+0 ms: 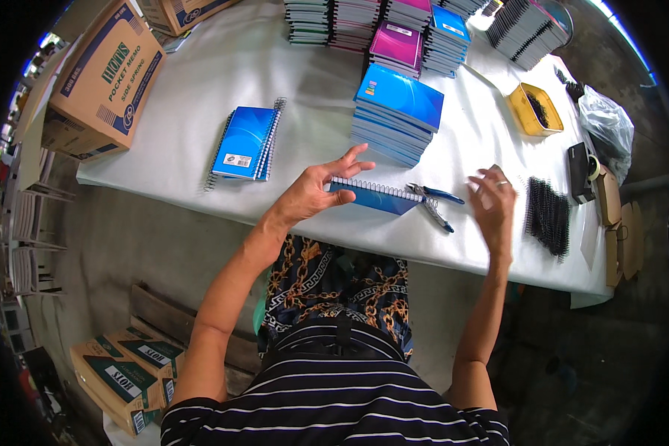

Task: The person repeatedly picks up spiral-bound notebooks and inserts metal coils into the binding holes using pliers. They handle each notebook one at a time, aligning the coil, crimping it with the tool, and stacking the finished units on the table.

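Note:
A blue spiral notebook (379, 201) stands tilted near the table's front edge, its pale wire coil upward. My left hand (312, 192) grips its left end, thumb against the cover and upper fingers raised above the coil. Blue-handled pliers (446, 195) lie spread at the notebook's right end, with neither hand on them. To their right, my right hand (492, 199) hovers over the table, slightly blurred, fingers loosely bent and apart, with nothing visible in them. Beside it lies a bundle of black spiral coils (548, 217).
Blue notebooks (247, 141) with coils lie at left; a tall blue stack (400, 111) stands ahead, with magenta notebooks (396, 46) behind. A yellow tub (535, 110) of dark bits, a tape dispenser (581, 172) and a plastic bag (606, 119) sit right. A carton (108, 82) stands far left.

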The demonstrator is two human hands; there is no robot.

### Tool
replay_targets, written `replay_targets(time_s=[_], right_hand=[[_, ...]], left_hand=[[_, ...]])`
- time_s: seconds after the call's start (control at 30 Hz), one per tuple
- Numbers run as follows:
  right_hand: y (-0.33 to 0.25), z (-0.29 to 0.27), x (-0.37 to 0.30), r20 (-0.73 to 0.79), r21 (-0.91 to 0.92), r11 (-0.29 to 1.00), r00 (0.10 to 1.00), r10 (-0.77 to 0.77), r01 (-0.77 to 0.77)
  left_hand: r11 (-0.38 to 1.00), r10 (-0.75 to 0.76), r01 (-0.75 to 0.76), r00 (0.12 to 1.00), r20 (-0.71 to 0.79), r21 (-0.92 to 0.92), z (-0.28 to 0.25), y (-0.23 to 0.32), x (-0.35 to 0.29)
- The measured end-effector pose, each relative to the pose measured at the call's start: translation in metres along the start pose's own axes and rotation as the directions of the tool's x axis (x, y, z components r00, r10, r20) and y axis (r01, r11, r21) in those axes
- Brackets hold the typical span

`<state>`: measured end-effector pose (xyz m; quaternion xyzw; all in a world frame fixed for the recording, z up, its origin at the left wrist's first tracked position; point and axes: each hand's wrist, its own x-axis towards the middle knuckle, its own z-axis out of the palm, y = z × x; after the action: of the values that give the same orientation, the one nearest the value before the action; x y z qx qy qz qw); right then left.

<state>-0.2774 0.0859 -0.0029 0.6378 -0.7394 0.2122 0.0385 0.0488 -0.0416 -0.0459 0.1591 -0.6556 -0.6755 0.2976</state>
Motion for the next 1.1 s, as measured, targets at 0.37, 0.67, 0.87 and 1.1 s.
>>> replay_targets(time_s=[0.37,0.67,0.87,1.1], right_hand=[[-0.077,0.03,-0.034,-0.281,0.252,0.968,0.958,0.056,0.017],[-0.16,0.008,-0.031,-0.203,0.259,0.92,0.948,-0.246,0.294],[-0.161,0.006,-0.028,-0.206,0.235,0.909,0.932,-0.299,0.344],[-0.163,0.011,-0.027,-0.187,0.265,0.889,0.925,-0.331,0.372]], left_hand=[[0.941,0.021,0.043,0.982,-0.186,0.334,0.022,0.004,-0.004],[0.408,0.4,0.052,0.887,-0.23,0.911,0.051,0.037,-0.006],[0.365,0.429,0.092,0.867,-0.255,0.927,0.05,0.036,-0.011],[0.305,0.464,0.107,0.851,-0.246,0.946,0.049,0.038,-0.01]])
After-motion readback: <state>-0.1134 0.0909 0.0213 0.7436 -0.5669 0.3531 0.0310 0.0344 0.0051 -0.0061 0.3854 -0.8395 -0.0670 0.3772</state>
